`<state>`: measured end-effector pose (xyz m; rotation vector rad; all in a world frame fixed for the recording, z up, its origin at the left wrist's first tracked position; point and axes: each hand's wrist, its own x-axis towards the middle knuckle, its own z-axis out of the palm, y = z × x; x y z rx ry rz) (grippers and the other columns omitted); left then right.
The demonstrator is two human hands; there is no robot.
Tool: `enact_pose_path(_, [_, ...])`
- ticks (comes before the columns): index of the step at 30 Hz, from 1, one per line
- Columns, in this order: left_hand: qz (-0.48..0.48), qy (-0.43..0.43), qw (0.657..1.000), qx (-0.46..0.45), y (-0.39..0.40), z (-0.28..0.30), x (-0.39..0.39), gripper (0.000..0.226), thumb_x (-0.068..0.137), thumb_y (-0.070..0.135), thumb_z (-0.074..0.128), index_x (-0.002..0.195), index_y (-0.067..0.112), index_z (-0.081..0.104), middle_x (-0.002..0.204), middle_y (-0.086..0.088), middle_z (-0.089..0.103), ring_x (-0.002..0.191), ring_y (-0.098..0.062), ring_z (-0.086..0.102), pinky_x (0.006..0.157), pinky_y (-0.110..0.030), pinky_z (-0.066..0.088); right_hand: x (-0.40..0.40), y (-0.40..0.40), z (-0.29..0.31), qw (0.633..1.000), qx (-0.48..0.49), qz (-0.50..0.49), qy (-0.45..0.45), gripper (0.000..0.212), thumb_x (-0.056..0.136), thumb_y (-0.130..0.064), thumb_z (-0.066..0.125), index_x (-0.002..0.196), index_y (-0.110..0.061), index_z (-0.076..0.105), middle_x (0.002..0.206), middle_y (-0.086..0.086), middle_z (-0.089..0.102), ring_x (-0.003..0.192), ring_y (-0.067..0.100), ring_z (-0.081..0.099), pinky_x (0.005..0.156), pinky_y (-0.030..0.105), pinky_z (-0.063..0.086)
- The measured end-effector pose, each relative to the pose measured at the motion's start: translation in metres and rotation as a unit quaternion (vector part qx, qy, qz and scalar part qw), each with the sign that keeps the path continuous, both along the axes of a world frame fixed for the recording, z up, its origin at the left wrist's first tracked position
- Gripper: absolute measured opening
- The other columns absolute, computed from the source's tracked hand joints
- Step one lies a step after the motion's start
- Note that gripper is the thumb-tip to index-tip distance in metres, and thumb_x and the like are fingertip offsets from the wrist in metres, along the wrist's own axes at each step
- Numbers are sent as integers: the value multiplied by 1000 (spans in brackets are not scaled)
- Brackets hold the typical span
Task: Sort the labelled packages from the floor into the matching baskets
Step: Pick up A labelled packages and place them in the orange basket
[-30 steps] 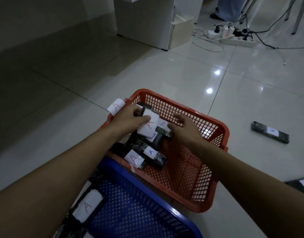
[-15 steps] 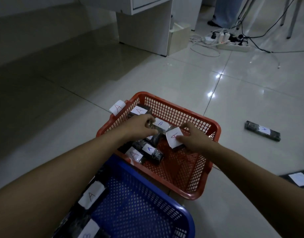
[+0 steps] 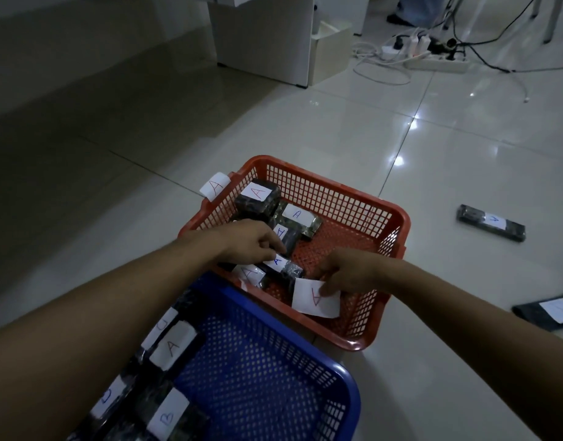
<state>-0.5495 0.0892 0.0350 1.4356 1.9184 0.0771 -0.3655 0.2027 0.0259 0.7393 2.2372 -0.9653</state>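
The red basket (image 3: pixel 344 198), tagged A on its left rim, holds several dark packages with white A labels. My left hand (image 3: pixel 248 243) reaches into it, fingers resting on a dark package with a blue A label (image 3: pixel 285 265). My right hand (image 3: pixel 347 272) is over the near right part of that basket, pinching a package whose large white label carries a red A (image 3: pixel 315 300). The blue basket (image 3: pixel 321 370) stands nearest me, partly under my left arm, with dark packages labelled A and B along its left side.
Two more labelled dark packages lie on the tiled floor at right, one long package (image 3: pixel 492 222) and one flat package (image 3: pixel 550 310) at the frame edge. A white cabinet (image 3: pixel 261 39), a power strip (image 3: pixel 433 58) with cables and a person's legs are at the back.
My right hand has drawn the red-A package from the basket's middle toward the near right corner. My left hand has shifted down onto the blue-A package. The view has tilted down slightly.
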Motion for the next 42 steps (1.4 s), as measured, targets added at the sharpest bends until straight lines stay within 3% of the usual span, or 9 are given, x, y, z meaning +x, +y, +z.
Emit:
enact_pose_path(3, [-31, 30, 999, -6, 7, -3, 7, 32, 95, 24, 59, 126, 29, 63, 97, 11, 57, 88, -3, 56, 72, -21, 44, 2, -2, -3, 1000, 18, -2, 19, 37, 96, -18, 58, 132, -20, 58, 130, 3, 60, 119, 20, 56, 89, 28, 52])
enact_pose_path(8, [-58, 114, 992, -20, 14, -17, 15, 37, 86, 28, 70, 122, 33, 62, 96, 12, 59, 88, -9, 57, 74, -28, 49, 3, 0, -2, 999, 27, 8, 21, 37, 97, -19, 56, 133, -20, 58, 129, 2, 61, 114, 18, 58, 77, 19, 49])
enact_pose_path(13, [-93, 189, 977, 30, 21, -25, 22, 30, 85, 27, 70, 113, 29, 59, 118, 3, 62, 104, -20, 59, 78, -32, 45, 2, -4, -7, 999, 43, 18, 9, 36, 97, -19, 54, 133, -20, 58, 127, 4, 62, 113, 19, 59, 83, 25, 52])
enact_pose_path(18, [-85, 198, 976, 34, 21, -29, 17, 33, 85, 34, 70, 117, 31, 58, 118, 3, 61, 105, -20, 58, 76, -32, 44, 2, -2, -8, 999, 37, 20, -3, 36, 98, -20, 54, 133, -19, 58, 127, 4, 62, 112, 19, 60, 88, 29, 54])
enact_pose_path(23, [-62, 191, 979, 31, 17, -36, 13, 37, 85, 41, 68, 119, 33, 57, 121, 1, 60, 108, -21, 57, 85, -38, 50, 1, -4, -11, 999, 49, 7, -5, 33, 98, -19, 52, 130, -15, 60, 125, 7, 63, 111, 21, 61, 89, 30, 54])
enact_pose_path(30, [-23, 178, 983, 45, 14, -39, 11, 36, 84, 37, 70, 117, 31, 58, 119, 0, 61, 104, -21, 58, 85, -40, 52, -2, -11, -29, 994, 88, -59, 30, 23, 94, -19, 58, 112, -12, 69, 110, 7, 67, 98, 20, 64, 78, 29, 57])
enact_pose_path(36, [25, 168, 983, 73, 8, -40, 12, 30, 86, 32, 69, 112, 21, 57, 118, -6, 59, 97, -18, 54, 76, -31, 44, -2, -16, -34, 989, 103, -99, 49, 13, 91, -23, 64, 96, -11, 65, 97, 6, 65, 90, 19, 65, 73, 26, 56])
enact_pose_path(39, [37, 161, 983, 73, 7, -38, 12, 29, 86, 32, 69, 111, 20, 57, 118, -6, 58, 91, -15, 49, 75, -29, 42, -2, -20, -32, 991, 78, -101, 33, 30, 86, -39, 70, 98, -12, 65, 95, 5, 66, 86, 16, 63, 65, 22, 52])
enact_pose_path(42, [32, 151, 987, 52, 9, -34, 8, 27, 86, 30, 70, 107, 22, 56, 115, -4, 57, 94, -15, 52, 73, -28, 43, -7, -28, -32, 991, 92, -100, 20, 46, 80, -51, 72, 105, -13, 63, 96, 4, 64, 85, 16, 60, 67, 24, 52])
